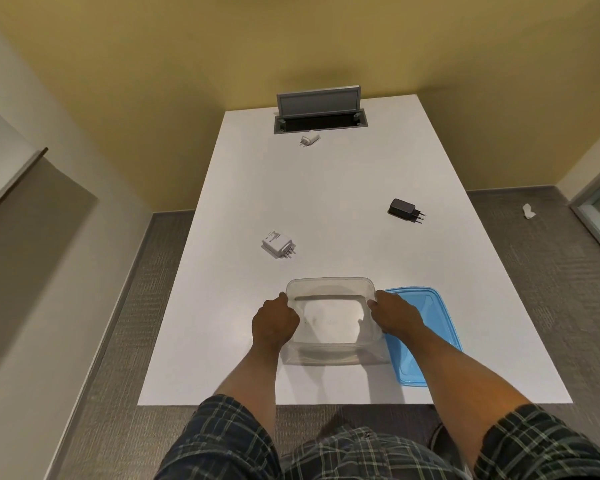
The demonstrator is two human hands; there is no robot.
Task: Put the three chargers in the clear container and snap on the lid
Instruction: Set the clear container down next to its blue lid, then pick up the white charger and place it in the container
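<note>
Left hand (274, 322) and right hand (394, 315) gripping clear container (329, 318) sides near surface (326, 202) edge; blue lid (426, 341) touching right; three chargers (278, 244) well apart beyond

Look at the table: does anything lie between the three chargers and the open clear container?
Nothing visible does. The near white charger, black charger and far small white charger lie on bare white table; the clear plastic container is open, its blue lid off beside it.

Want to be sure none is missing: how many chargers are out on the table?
3. A small white charger by the open cable hatch, a black charger at right, a larger white charger nearest the clear container. None look hidden.
</note>
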